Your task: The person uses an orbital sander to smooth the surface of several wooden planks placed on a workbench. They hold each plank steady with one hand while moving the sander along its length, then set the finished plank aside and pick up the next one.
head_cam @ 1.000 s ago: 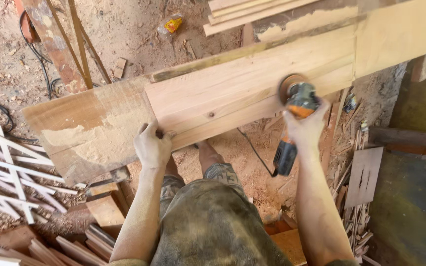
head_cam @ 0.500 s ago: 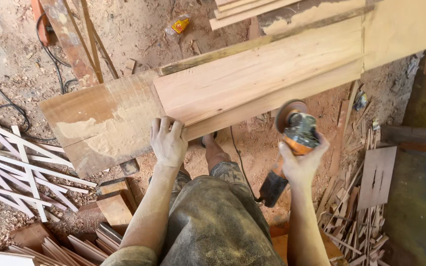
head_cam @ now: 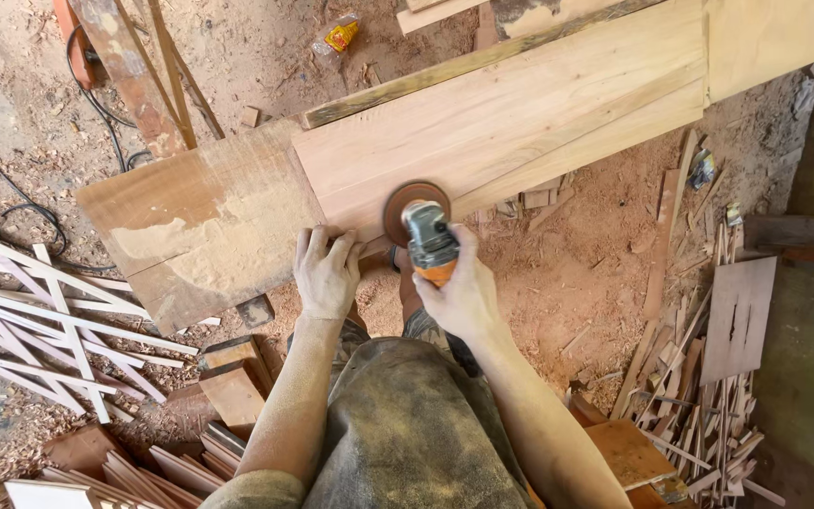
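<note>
While the left hand lies flat with fingers spread on the plank edge, the right hand wraps the sander, its disc just beyond those fingers, touching the plank.

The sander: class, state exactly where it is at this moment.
In the head view the sander sits just right of centre, gripped in the right hand, its disc at the near edge of the pale plank, beside the left hand.
</note>
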A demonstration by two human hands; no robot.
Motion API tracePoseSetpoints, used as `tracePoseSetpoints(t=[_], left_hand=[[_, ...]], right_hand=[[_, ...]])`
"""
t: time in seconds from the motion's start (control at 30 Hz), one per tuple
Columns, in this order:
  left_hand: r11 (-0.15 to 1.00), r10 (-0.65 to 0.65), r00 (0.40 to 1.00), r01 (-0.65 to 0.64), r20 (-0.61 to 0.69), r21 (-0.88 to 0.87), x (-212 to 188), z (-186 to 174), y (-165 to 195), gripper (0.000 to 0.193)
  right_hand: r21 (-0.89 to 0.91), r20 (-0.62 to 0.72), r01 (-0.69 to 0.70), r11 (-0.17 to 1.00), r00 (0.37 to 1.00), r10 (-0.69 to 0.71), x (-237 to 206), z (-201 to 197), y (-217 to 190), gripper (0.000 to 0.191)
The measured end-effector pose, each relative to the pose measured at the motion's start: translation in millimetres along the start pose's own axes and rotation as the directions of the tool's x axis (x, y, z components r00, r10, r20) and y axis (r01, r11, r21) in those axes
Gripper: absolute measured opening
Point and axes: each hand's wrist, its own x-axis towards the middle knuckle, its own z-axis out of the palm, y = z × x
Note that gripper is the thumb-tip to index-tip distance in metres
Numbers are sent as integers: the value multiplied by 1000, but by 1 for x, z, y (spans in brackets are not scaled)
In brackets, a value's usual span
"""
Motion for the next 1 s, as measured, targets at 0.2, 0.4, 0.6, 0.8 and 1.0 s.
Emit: tracePoseSetpoints(t=[0.2,0.4,0.6,0.8,1.0], left_hand=[[995,49,999,-50,11,82,-2,0,-3,10],[994,92,995,-91,-27,64,-1,7,-5,11],[994,70,997,-68,-18,86,-2,9,-3,11],[999,-42,996,40,-73,-26,-5,14,-2,14],[998,-55,996,53,-66,-38,-4,11,-9,18]], right_hand=[[-110,43,-178,978,982,183,21,-30,14,86],[-67,-235,-144,987,964,124,52,-93,59,85],[-15,-392,-216,976,900,193,74,-126,82,81],[-93,-396,140,986,903,-166,55,-79,45,85],[-113,-41,-8,994,999,3,29,-30,5,85]])
